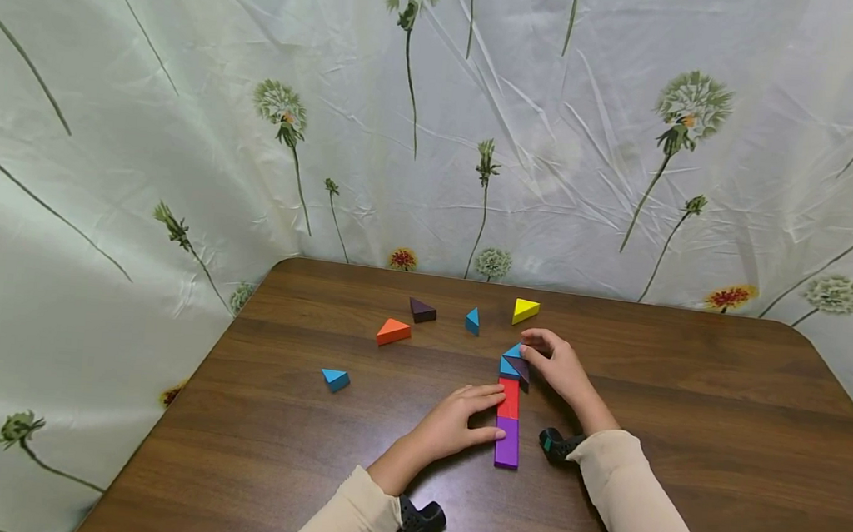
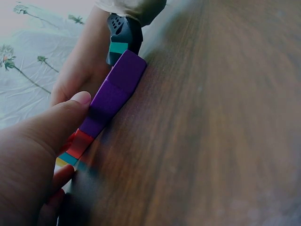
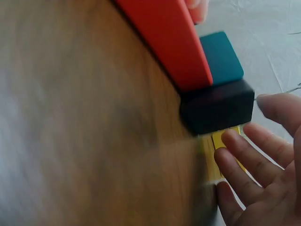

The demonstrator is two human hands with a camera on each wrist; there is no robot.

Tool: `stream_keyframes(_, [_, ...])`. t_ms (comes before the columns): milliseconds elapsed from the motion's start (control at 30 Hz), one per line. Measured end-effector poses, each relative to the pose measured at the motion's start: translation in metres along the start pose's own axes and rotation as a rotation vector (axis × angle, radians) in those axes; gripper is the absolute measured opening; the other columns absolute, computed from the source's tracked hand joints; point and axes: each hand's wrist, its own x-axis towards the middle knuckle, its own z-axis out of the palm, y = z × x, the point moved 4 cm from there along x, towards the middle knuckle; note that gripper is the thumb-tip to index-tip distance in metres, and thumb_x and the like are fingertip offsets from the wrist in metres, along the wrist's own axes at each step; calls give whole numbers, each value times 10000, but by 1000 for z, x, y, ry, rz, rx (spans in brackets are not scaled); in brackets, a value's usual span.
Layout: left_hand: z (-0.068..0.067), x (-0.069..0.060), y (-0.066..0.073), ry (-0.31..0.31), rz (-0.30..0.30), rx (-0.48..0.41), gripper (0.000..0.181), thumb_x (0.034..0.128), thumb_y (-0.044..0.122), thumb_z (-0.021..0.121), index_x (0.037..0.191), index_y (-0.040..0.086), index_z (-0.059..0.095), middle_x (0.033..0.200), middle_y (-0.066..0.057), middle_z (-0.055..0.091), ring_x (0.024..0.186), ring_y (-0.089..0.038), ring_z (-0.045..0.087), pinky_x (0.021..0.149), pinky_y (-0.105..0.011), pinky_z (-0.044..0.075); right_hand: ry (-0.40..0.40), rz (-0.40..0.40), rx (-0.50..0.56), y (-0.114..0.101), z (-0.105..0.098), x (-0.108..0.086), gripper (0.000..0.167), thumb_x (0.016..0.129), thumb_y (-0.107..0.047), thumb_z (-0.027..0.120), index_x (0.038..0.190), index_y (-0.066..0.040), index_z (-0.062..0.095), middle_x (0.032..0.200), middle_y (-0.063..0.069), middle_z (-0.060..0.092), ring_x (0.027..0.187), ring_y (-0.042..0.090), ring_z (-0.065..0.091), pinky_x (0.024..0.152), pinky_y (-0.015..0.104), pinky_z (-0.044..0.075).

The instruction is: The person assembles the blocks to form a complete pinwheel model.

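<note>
A narrow row of blocks lies on the table: a purple block (image 1: 506, 452), a red block (image 1: 510, 404), then blue triangular blocks (image 1: 508, 370) with a dark triangular block (image 1: 523, 374) beside them. My left hand (image 1: 448, 422) lies along the row's left side, its thumb touching the purple block and its fingertips at the red one. At the far end, my right hand (image 1: 559, 370) has its thumb by the blue and dark triangles. The right wrist view shows its fingers (image 3: 251, 165) spread and bent slightly, apart from the dark block (image 3: 218, 107).
Loose triangular blocks lie beyond and left of the row: yellow (image 1: 525, 310), blue (image 1: 472, 321), dark (image 1: 423, 310), orange (image 1: 394, 332) and another blue (image 1: 336, 380). A flower-printed curtain (image 1: 453, 118) hangs behind the brown wooden table (image 1: 685, 420).
</note>
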Motion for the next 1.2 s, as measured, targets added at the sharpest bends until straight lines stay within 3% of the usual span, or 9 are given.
stream_keyframes(167, [0, 0, 0, 2, 3, 3, 537, 839, 390, 609, 1286, 109, 512, 1341, 16, 439, 1230, -161, 375, 1023, -318, 268, -18, 11, -27, -7, -8, 3, 406, 903, -173, 551, 1204, 83, 460, 1158, 263, 511, 1040, 395, 496, 858, 516, 405])
stream_keyframes(300, [1, 0, 0, 0, -1, 8, 540, 839, 397, 606, 1288, 111, 511, 1340, 14, 440, 1228, -172, 378, 1020, -323, 273, -23, 20, -61, 10, -13, 15, 473, 894, -246, 567, 1252, 33, 433, 1215, 234, 484, 1071, 387, 481, 864, 516, 404])
stream_keyframes(700, [1, 0, -1, 2, -1, 4, 543, 840, 402, 602, 1290, 113, 508, 1342, 16, 438, 1234, -169, 371, 1030, -322, 256, -34, -49, -163, 10, -23, 38, 485, 874, -78, 582, 1299, 42, 380, 1292, 260, 376, 1135, 431, 396, 922, 532, 341])
stream_keyframes(933, [1, 0, -1, -2, 1, 14, 546, 838, 403, 605, 1291, 116, 506, 1346, 20, 432, 1239, -157, 365, 1036, -308, 242, -99, -7, -187, 14, -24, 53, 533, 869, -23, 565, 1346, 28, 333, 1367, 253, 293, 1184, 449, 334, 948, 554, 293])
stream_keyframes(1200, [2, 0, -2, -1, 8, 19, 545, 845, 409, 593, 1297, 118, 500, 1348, 17, 430, 1242, -149, 359, 1039, -307, 233, -155, 52, -220, 18, -20, 64, 547, 871, -18, 555, 1364, 12, 320, 1375, 236, 301, 1197, 429, 328, 968, 538, 277])
